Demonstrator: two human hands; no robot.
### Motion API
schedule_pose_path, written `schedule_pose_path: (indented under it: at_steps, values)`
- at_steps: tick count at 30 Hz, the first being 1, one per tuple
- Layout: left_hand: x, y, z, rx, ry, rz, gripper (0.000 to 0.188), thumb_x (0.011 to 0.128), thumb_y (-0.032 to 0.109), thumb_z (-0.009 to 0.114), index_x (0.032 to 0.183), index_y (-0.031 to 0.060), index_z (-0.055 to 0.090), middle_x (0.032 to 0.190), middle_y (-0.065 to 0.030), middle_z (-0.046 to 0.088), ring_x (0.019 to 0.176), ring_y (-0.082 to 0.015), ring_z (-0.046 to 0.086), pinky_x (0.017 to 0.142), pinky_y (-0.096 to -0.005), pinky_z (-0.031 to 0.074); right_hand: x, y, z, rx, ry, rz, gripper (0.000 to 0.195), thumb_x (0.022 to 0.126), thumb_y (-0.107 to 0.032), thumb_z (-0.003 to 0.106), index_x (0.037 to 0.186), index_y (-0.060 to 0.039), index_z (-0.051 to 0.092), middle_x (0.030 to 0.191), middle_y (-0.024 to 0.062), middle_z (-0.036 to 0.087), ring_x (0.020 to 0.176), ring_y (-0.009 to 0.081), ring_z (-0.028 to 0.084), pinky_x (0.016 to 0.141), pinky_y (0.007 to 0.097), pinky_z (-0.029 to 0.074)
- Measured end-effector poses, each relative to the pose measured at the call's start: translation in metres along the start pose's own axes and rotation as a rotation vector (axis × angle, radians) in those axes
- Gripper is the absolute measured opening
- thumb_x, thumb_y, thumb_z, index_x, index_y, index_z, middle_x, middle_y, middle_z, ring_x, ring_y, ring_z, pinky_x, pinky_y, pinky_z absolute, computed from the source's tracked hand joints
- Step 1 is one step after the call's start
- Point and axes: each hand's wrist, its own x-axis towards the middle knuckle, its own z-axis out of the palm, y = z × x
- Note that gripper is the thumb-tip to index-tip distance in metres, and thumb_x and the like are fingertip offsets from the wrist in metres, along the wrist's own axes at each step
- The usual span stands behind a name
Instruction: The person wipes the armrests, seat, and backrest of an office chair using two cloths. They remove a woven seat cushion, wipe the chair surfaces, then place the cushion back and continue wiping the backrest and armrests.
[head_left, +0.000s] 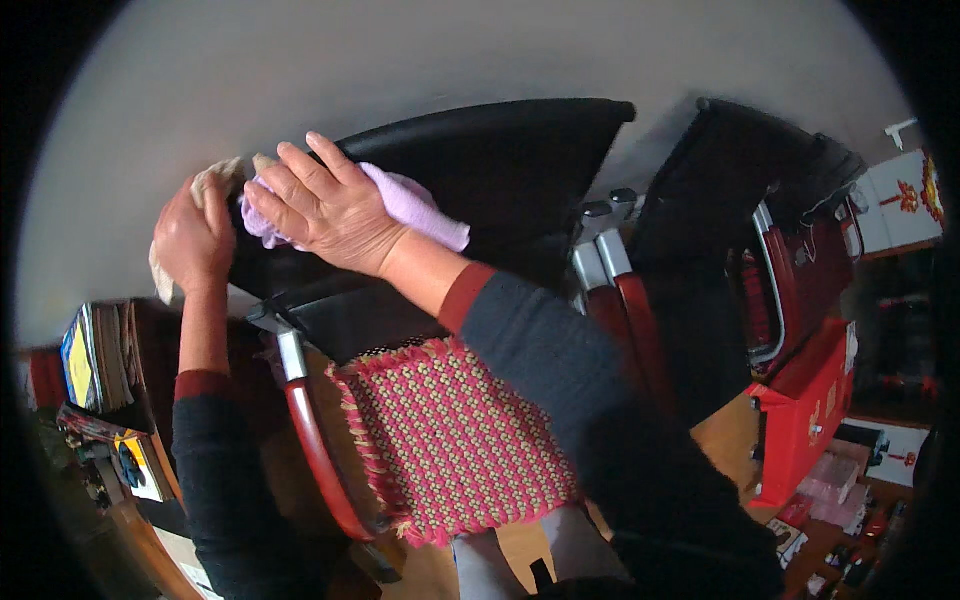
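Note:
My right hand (322, 206) lies over a lilac cloth (412, 206), pressing it against the upper left of a black chair backrest (510, 165). Some of its fingers are spread past the cloth. At the backrest's left corner, my left hand (195, 240) grips a beige cloth (217, 176), parts of which stick out above and below the hand. A pink and cream woven cushion (457, 442) with a fringed edge lies on the seat below. The chair has a reddish wooden armrest (319, 450) on a silver metal frame.
A second black chair (690, 225) stands at the right, its armrest beside the first one's. Farther right are a red box (806, 420) and clear plastic packs (832, 480). Stacked books and papers (109, 360) fill a shelf at the left. A pale wall (465, 52) rises behind the chairs.

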Motion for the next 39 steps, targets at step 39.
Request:
schedule_pose_path:
  at_steps: [39]
  values:
    - [-0.161,-0.019,-0.049,-0.774,0.333,-0.107,0.047,0.106,0.039,0.048,0.119,-0.0033,0.064,0.111,-0.0162,0.067,0.101,-0.0292,0.066,0.092,-0.0411,0.050,-0.304,0.058,-0.074,-0.229,-0.312,0.297,0.088,0.078,-0.009,0.082,0.150,-0.0023,0.032,0.151,0.0268,0.033,0.148,0.0530,0.027,0.120,0.0653,0.024]
